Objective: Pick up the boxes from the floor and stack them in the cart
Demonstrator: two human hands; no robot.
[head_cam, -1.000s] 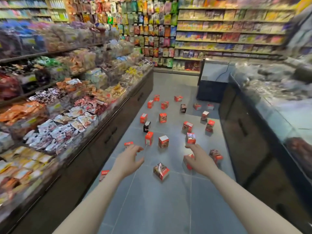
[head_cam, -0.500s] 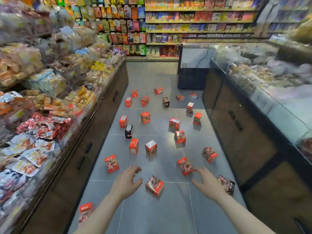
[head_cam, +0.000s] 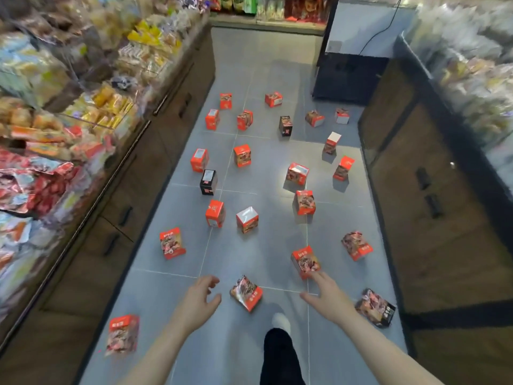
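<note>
Several small red boxes and a few black ones lie scattered over the grey tiled floor point(head_cam: 258, 59) of a shop aisle. The nearest red box point(head_cam: 246, 293) lies tilted between my two hands. My left hand point(head_cam: 198, 301) hovers just left of it, fingers loosely spread, holding nothing. My right hand point(head_cam: 326, 297) reaches out to its right, fingers spread, its fingertips close to another red box point(head_cam: 305, 262). A dark box point(head_cam: 375, 307) lies right of my right wrist. No cart is in view.
Snack shelves with dark cabinet fronts point(head_cam: 116, 207) line the left side. A dark counter point(head_cam: 433, 207) with bagged goods runs along the right. A black-and-white chest unit point(head_cam: 352, 56) stands at the aisle's far end. My leg and shoe point(head_cam: 280, 323) are below.
The view has dipped lower and come closer to the floor. Both hands have dropped nearer the closest boxes; the right hand now reaches beside a red box.
</note>
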